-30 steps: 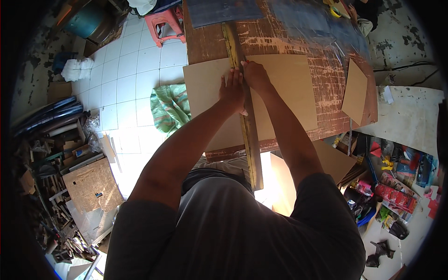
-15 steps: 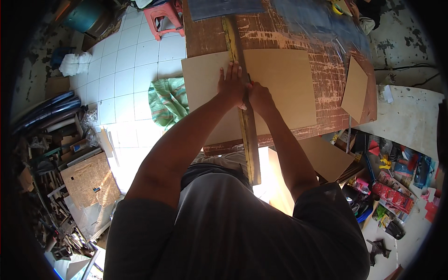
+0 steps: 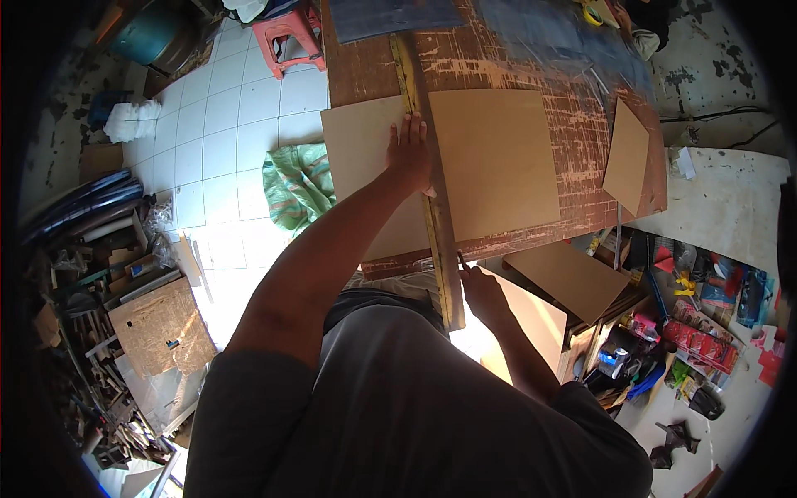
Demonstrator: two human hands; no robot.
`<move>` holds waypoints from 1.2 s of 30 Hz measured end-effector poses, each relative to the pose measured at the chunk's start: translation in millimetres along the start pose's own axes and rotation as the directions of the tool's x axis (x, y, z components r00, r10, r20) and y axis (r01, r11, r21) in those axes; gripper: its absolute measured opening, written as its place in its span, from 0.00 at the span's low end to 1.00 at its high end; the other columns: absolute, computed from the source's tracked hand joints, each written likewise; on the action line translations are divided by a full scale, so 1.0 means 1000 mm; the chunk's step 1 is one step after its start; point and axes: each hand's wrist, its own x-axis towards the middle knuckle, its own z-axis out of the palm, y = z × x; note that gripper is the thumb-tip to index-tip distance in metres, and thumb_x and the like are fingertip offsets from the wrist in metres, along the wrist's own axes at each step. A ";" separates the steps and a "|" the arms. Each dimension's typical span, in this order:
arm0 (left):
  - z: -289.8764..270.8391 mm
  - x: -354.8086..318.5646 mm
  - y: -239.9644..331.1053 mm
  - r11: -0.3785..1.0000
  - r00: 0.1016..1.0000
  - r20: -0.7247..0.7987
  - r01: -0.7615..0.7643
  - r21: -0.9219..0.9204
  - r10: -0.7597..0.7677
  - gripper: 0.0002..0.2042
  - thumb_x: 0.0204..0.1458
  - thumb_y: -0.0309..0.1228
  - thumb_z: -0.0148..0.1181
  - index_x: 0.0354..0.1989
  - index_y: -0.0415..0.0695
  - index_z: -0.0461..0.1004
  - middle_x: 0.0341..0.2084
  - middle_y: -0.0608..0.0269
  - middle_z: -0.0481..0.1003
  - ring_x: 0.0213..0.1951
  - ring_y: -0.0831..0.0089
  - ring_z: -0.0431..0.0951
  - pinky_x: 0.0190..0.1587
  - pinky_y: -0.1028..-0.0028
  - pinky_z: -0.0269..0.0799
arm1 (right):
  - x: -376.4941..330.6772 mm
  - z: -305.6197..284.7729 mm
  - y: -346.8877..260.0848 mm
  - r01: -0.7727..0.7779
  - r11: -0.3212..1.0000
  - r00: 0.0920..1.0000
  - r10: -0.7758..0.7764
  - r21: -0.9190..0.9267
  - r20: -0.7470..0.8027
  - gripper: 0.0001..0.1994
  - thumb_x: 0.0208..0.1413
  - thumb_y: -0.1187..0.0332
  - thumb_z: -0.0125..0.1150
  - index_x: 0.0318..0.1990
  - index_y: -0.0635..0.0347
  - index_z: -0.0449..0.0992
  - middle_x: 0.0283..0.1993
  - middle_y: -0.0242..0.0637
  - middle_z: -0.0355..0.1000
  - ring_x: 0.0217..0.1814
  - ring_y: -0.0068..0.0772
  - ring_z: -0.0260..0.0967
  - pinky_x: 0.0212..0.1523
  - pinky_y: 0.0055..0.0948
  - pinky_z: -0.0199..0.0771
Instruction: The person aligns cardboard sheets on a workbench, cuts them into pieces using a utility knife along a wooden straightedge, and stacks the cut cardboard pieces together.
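Observation:
My left hand [image 3: 408, 159] lies with fingers stretched out, pressing on a long straight bar [image 3: 439, 216] with a worn yellow edge. The bar runs lengthwise across a tan board sheet [image 3: 496, 162], which shows on both sides of it, paler on the left. The bar's near end juts past the table edge towards my body. Close to that end, beyond the table's near edge, my right hand [image 3: 486, 293] is closed around a slim dark tool [image 3: 462, 261], seemingly a cutter knife. Its handle is mostly hidden in the fingers.
The brown table [image 3: 573, 153] has a scratched top. A smaller board piece [image 3: 627, 158] lies on its right, and dark sheeting [image 3: 398, 18] at the far side. A green striped sack [image 3: 299, 184] and a red stool [image 3: 289, 37] stand left. More boards [image 3: 569, 280] lean below right.
My right hand has drawn back along the bar, from beside my left hand to past the table's near edge. My left hand and the bar have stayed nearly in place.

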 end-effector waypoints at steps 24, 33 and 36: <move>-0.003 -0.004 0.001 0.998 0.999 -0.040 -0.015 -0.059 0.013 0.70 0.32 0.58 0.78 0.74 0.30 0.37 0.75 0.37 0.32 0.77 0.46 0.33 0.74 0.46 0.38 | 0.264 -0.142 -0.142 0.299 0.945 0.926 -0.321 -0.132 -0.199 0.24 0.70 0.53 0.42 0.45 0.66 0.77 0.42 0.55 0.78 0.48 0.56 0.78 0.51 0.49 0.77; -0.005 -0.002 0.000 1.000 1.000 0.021 -0.019 -0.013 0.019 0.70 0.33 0.60 0.77 0.74 0.30 0.35 0.75 0.37 0.30 0.77 0.47 0.30 0.74 0.45 0.36 | 0.199 -0.093 -0.101 0.206 0.971 0.939 -0.161 0.120 -0.305 0.22 0.70 0.54 0.44 0.46 0.68 0.75 0.38 0.60 0.77 0.44 0.62 0.77 0.46 0.52 0.77; 0.000 0.001 -0.001 1.000 1.000 0.010 0.002 -0.026 -0.002 0.70 0.34 0.61 0.76 0.74 0.30 0.34 0.75 0.38 0.28 0.77 0.47 0.29 0.74 0.45 0.35 | 0.144 -0.064 -0.075 0.179 0.975 0.957 -0.141 0.135 -0.252 0.22 0.70 0.52 0.44 0.48 0.66 0.72 0.38 0.60 0.77 0.43 0.64 0.77 0.45 0.53 0.77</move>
